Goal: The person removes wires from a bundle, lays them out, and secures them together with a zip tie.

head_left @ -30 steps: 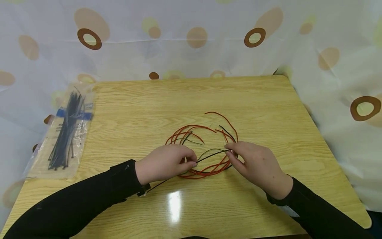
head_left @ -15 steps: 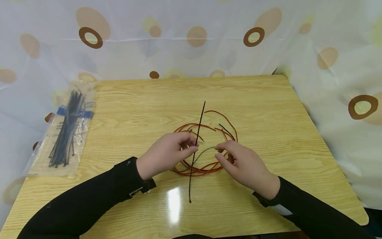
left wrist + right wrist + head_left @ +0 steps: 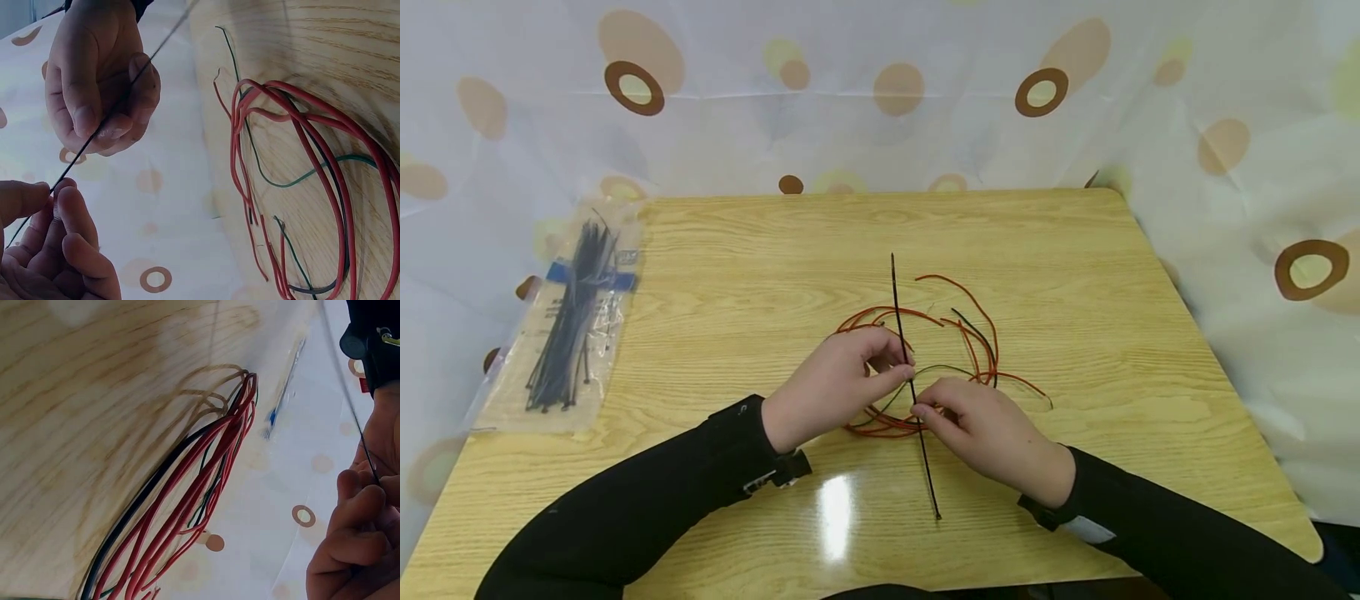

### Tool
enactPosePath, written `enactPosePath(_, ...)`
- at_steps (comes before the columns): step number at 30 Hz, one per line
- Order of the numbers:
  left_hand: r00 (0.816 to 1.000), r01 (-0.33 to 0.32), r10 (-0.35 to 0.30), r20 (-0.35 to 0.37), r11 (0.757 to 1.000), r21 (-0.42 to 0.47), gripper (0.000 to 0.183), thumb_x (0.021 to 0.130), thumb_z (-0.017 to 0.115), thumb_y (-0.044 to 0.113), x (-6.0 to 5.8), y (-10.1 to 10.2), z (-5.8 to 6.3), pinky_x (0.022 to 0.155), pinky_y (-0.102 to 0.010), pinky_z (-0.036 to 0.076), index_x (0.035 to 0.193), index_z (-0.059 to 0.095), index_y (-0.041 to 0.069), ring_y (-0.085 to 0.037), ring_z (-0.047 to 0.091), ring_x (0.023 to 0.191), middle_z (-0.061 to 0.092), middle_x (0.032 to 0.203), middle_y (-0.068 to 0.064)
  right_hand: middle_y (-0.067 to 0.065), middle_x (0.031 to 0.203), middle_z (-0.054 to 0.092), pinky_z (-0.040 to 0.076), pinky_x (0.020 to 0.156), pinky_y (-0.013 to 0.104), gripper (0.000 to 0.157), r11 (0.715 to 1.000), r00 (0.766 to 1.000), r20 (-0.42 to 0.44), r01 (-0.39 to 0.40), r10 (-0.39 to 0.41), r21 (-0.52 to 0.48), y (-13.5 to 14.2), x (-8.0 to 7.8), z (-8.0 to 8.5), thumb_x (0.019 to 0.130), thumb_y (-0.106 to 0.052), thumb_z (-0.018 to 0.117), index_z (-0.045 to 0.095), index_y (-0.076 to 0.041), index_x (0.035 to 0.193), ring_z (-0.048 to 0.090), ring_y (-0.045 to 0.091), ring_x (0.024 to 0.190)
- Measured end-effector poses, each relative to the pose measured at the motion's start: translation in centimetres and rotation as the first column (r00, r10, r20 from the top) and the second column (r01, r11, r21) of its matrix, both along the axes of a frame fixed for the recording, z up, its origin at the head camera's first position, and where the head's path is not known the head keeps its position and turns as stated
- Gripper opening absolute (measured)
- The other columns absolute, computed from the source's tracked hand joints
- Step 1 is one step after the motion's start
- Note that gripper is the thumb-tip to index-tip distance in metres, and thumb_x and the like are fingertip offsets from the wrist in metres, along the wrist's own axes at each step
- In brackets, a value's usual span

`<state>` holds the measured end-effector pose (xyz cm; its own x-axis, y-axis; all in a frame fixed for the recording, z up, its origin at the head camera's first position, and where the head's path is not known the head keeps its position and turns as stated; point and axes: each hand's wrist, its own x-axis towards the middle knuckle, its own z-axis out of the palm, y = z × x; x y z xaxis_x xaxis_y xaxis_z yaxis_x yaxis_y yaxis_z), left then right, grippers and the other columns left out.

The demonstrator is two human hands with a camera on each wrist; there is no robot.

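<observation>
Upright across the head view runs a long black cable tie (image 3: pixel 927 462), its small head at the near end. My left hand (image 3: pixel 842 375) pinches it near the middle between thumb and fingers. Just below, my right hand (image 3: pixel 992 433) pinches the same tie. Under and behind both hands lies a loose coil of red, black and green wires (image 3: pixel 891 310) on the table, partly hidden by the fingers. The left wrist view shows the coil (image 3: pixel 340 206) apart from the tie, with loose wire ends sticking out.
A clear plastic bag (image 3: pixel 512 392) of black cable ties lies at the left edge of the wooden table (image 3: pixel 760 258). A patterned cloth (image 3: pixel 835 142) hangs behind the table and along its sides.
The tie has swung from slanting across the coil to upright. My right hand has come leftward and now pinches it beside the left hand. A red wire end now sticks out at right.
</observation>
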<state>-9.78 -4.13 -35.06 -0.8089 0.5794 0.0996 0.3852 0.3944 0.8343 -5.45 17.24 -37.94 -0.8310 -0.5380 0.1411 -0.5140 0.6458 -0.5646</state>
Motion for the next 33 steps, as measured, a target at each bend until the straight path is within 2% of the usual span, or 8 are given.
enactPosePath(5, 1.000, 0.015, -0.015, 0.020, 1.000, -0.026, 0.006, 0.096, 0.061, 0.027, -0.1, 0.1, -0.3, 0.064, -0.028, 0.051, 0.098, 0.065, 0.023, 0.000, 0.056, 0.080, 0.065, 0.088, 0.009, -0.008, 0.082, 0.063, 0.045, 0.053, 0.024, 0.006, 1.000, 1.000, 0.010, 0.017, -0.018, 0.014, 0.6, 0.0, 0.2, 0.094, -0.016, 0.065, 0.069, -0.017, 0.090, 0.049, 0.004, 0.065)
enactPosePath(9, 0.999, 0.008, -0.016, -0.044, 0.984, -0.178, 0.019, 0.095, 0.062, 0.035, -0.4, -0.1, -1.3, 0.067, -0.026, 0.052, 0.109, 0.064, 0.022, -0.002, 0.055, 0.085, 0.064, 0.099, 0.010, -0.008, 0.075, 0.056, 0.040, 0.050, 0.023, 0.011, 0.999, 0.997, 0.057, 0.050, -0.050, 0.007, 1.9, 0.1, 0.6, 0.097, -0.015, 0.061, 0.065, -0.021, 0.088, 0.046, 0.006, 0.060)
enactPosePath(12, 0.983, 0.023, -0.092, -0.159, 0.921, -0.390, 0.036, 0.092, 0.065, 0.042, -0.5, -0.4, -2.6, 0.077, -0.030, 0.053, 0.118, 0.064, 0.017, -0.008, 0.056, 0.094, 0.063, 0.112, 0.004, -0.008, 0.070, 0.050, 0.038, 0.050, 0.023, 0.015, 0.999, 0.992, 0.122, 0.036, -0.036, 0.002, 3.1, 0.1, 0.9, 0.099, -0.014, 0.058, 0.062, -0.023, 0.087, 0.044, 0.008, 0.058)
enactPosePath(16, 0.936, 0.037, -0.244, -0.252, 0.783, -0.621, 0.052, 0.087, 0.066, 0.053, -0.2, -0.8, -4.7, 0.087, -0.041, 0.049, 0.121, 0.065, 0.013, -0.021, 0.054, 0.102, 0.061, 0.116, -0.003, -0.009, 0.068, 0.047, 0.037, 0.053, 0.021, 0.017, 0.996, 0.971, 0.232, -0.074, 0.063, 0.040, 4.6, 0.4, 1.2, 0.101, -0.018, 0.055, 0.059, -0.026, 0.086, 0.042, 0.006, 0.057)
enactPosePath(19, 0.916, 0.028, -0.293, -0.273, 0.727, -0.686, 0.047, 0.082, 0.070, 0.055, 0.3, -1.0, -5.7, 0.085, -0.044, 0.044, 0.108, 0.067, 0.016, -0.023, 0.051, 0.098, 0.060, 0.105, -0.001, -0.012, 0.070, 0.048, 0.037, 0.054, 0.019, 0.017, 0.979, 0.931, 0.328, -0.191, 0.160, 0.064, 5.6, 0.9, 1.3, 0.102, -0.022, 0.054, 0.059, -0.027, 0.087, 0.043, 0.004, 0.059)
enactPosePath(22, 0.898, 0.004, -0.315, -0.308, 0.704, -0.710, 0.040, 0.078, 0.073, 0.055, 0.4, -1.0, -6.2, 0.081, -0.041, 0.040, 0.097, 0.066, 0.019, -0.021, 0.048, 0.092, 0.057, 0.095, 0.002, -0.013, 0.073, 0.050, 0.038, 0.056, 0.018, 0.017, 0.953, 0.879, 0.410, -0.297, 0.246, 0.065, 6.4, 1.3, 1.2, 0.102, -0.024, 0.054, 0.060, -0.028, 0.087, 0.043, 0.002, 0.060)
enactPosePath(26, 0.870, -0.006, -0.359, -0.339, 0.679, -0.734, 0.035, 0.081, 0.073, 0.050, 0.4, -0.7, -6.0, 0.079, -0.038, 0.041, 0.098, 0.069, 0.020, -0.021, 0.049, 0.090, 0.059, 0.094, 0.002, -0.016, 0.074, 0.050, 0.037, 0.056, 0.016, 0.017, 0.915, 0.807, 0.493, -0.401, 0.325, 0.053, 7.3, 1.9, 1.2, 0.101, -0.027, 0.054, 0.062, -0.027, 0.086, 0.043, 0.000, 0.062)
enactPosePath(33, 0.839, 0.004, -0.399, -0.369, 0.683, -0.730, 0.007, 0.084, 0.068, 0.025, -0.2, 0.1, -6.5, 0.070, -0.034, 0.042, 0.080, 0.069, 0.019, -0.019, 0.050, 0.074, 0.063, 0.080, 0.002, -0.019, 0.069, 0.046, 0.037, 0.052, 0.011, 0.020, 0.896, 0.723, 0.604, -0.443, 0.336, 0.033, 8.5, 3.0, 0.9, 0.101, -0.028, 0.055, 0.064, -0.024, 0.084, 0.042, -0.004, 0.058)
